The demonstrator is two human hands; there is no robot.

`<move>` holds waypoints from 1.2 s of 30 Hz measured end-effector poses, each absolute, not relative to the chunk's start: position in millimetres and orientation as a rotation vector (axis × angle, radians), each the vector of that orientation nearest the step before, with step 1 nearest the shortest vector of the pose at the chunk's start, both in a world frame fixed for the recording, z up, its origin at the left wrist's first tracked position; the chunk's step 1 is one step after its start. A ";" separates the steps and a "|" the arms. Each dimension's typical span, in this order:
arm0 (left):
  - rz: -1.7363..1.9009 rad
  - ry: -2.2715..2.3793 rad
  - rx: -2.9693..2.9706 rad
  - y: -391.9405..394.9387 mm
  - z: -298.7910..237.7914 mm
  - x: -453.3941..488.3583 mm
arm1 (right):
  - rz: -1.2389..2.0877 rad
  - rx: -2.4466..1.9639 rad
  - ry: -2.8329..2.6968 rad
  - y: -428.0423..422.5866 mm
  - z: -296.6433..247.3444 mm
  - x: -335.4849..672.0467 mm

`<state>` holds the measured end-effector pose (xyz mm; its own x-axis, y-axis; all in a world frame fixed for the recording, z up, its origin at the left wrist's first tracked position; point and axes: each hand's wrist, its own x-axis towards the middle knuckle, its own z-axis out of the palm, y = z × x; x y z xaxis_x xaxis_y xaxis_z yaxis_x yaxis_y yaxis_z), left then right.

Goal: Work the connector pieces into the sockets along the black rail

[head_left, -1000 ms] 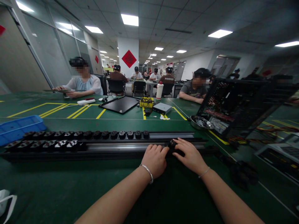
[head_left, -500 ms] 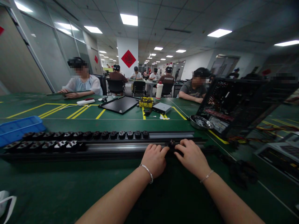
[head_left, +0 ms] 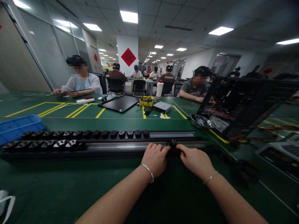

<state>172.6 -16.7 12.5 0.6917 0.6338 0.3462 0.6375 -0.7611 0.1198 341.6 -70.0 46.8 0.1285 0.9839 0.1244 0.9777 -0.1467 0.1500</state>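
Entry: work at the near rail (head_left: pixel 112 148), which runs 9 to 3 o'clock across the green table (head_left: pixel 70 186) in front of me.

Hands: both are at 12 o'clock, close together on the rail. My left hand (head_left: pixel 155 158) is curled into a loose fist, knuckles on the rail edge and forefinger against the black module (head_left: pixel 173 143). My right hand (head_left: pixel 195 160) has thumb and fingers drawn together on the same module from the 3 o'clock side. My fingers hide the underside of the grip.

Position of the part: the module sits on the near rail, between my two hands and well apart from the filled stretch. The seated modules (head_left: pixel 46 144) on this rail lie toward 9 o'clock. The far rail (head_left: pixel 170 134) carries its own row, with bare track toward 3 o'clock.

Step, by my judgement: fitting this one module onto the track. I cannot tell whether it has caught the groove.

Requirement for the next move: keep the module square to the track with even pressure from both sides. If it tilts, I expect it to jam.

Surroundings: blue bin (head_left: pixel 18 126) at 10 o'clock, metal bowl (head_left: pixel 201 122) at 1 o'clock and an open computer case (head_left: pixel 238 105) at 2 o'clock. Other people are seated at 11 and 1 o'clock, across the table.
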 end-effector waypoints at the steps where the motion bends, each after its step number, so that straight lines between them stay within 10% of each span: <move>1: -0.588 -1.080 -2.879 -16.8 12.4 172.5 | 0.291 2.331 2.025 -69.8 47.5 343.0; 36: -0.523 -1.030 -2.845 -20.4 6.7 168.0 | 0.155 2.223 1.930 -79.6 51.7 343.9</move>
<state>168.0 -20.4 6.7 0.7173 0.6088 0.3389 0.6328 -0.7728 0.0488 343.9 -79.6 51.7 0.1453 0.9882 -0.0474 0.9680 -0.1321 0.2133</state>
